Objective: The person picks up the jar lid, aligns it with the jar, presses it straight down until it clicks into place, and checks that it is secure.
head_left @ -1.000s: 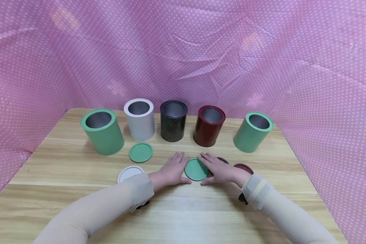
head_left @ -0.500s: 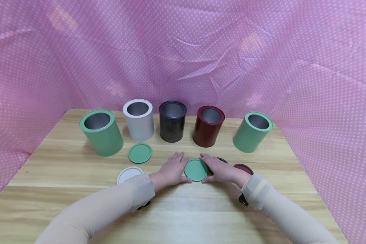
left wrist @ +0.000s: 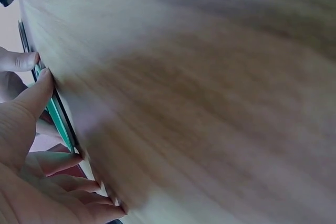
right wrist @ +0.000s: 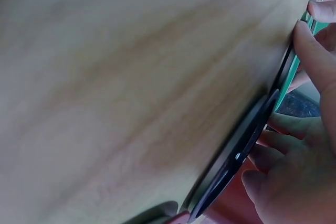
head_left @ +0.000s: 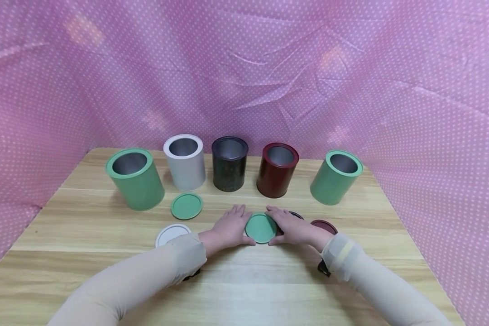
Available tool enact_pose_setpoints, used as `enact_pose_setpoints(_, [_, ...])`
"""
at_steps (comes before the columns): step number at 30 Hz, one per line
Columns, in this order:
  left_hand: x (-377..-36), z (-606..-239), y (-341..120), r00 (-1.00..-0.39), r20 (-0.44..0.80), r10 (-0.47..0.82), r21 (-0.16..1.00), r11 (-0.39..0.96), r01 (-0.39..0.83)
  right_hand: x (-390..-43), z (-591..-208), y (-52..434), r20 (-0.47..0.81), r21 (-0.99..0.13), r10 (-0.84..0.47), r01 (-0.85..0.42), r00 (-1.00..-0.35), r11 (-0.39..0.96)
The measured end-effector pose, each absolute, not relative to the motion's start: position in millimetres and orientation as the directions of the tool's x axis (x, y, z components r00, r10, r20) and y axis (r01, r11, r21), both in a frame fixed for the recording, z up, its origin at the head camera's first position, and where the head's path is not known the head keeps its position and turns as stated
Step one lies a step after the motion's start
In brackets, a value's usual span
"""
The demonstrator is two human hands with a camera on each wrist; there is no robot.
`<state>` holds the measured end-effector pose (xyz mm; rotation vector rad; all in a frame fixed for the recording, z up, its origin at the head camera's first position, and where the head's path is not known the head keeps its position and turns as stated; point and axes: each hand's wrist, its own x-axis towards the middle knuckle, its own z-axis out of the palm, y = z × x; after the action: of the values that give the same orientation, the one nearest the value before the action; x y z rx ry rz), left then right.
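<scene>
A round green lid (head_left: 261,227) lies flat on the wooden table (head_left: 244,280) between my two hands. My left hand (head_left: 229,226) rests flat on the table at the lid's left edge, fingers straight, thumb against the rim. My right hand (head_left: 294,227) lies flat at its right edge and partly covers a dark lid (head_left: 296,214). In the left wrist view the thumb (left wrist: 31,95) touches the green lid (left wrist: 59,119). The right wrist view shows the green lid (right wrist: 290,77), the dark lid (right wrist: 239,153) and my fingers (right wrist: 310,51) at the green rim.
Open cans stand in a row behind: large green (head_left: 135,180), white (head_left: 184,163), black (head_left: 230,165), maroon (head_left: 277,171), smaller green (head_left: 336,178). Loose lids lie about: green (head_left: 186,205), white (head_left: 169,234), maroon (head_left: 325,225). Pink dotted cloth (head_left: 244,68) walls the table.
Both hands have edged slightly closer against the green lid's rim. The cans and other lids have not moved.
</scene>
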<state>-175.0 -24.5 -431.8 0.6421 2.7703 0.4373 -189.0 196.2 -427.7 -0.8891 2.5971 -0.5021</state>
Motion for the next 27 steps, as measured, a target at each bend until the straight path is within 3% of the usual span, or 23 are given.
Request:
enact_pose_setpoints(19, [-176,-426,-30,-0.855,-0.202,0.478,0.356,0.849,0.39,-185,-425,192,-0.207,-0.443,-0.608,-0.48,-0.767,0.757])
enact_pose_setpoints(27, [-178,-428,-38,-0.841,-0.187,0.508,0.467,0.799,0.379,-183,-422,189,-0.183,-0.424,-0.622,-0.51,-0.761,0.748])
